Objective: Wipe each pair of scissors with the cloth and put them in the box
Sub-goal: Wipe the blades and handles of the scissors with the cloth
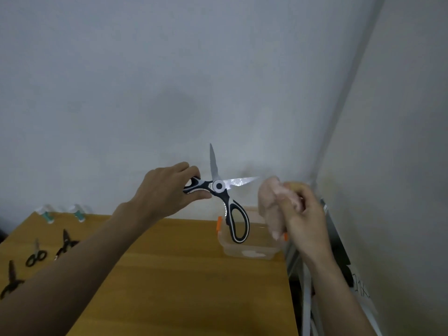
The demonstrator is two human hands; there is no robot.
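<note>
Black-handled scissors (219, 187) hang splayed open from my left hand (167, 190), pinched by one loop above the box (249, 248). My right hand (300, 214) bunches the cloth (269, 204) just beside the blade; wiping carelessly could nick a finger.

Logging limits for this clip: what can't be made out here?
Head view only:
- Box contents: hidden by translucent walls, held scissors, cloth.
- Cloth-blade contact: motion blur.
- Left-edge scissors: cut off, blurred.
- Left hand fingertips: behind handle.
- Right hand grip: blurred.
</note>
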